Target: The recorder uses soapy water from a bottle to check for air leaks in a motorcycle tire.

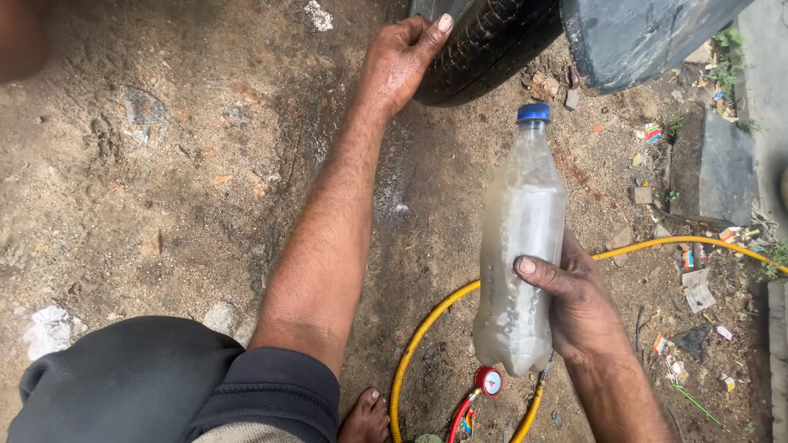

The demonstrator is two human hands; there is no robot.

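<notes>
Clearly, from the head view, my right hand (pixel 579 308) wraps its grip around the cloudy plastic bottle (pixel 521 246), upright near the yellow hose (pixel 427 328); a loosening hold could drop it. My left hand (pixel 402 57) presses spread fingers on the tyre (pixel 492 41).

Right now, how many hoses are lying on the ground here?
2: a yellow hose curving across the dirt behind the bottle, and a short red hose by the round gauge. More may be hidden.
</notes>
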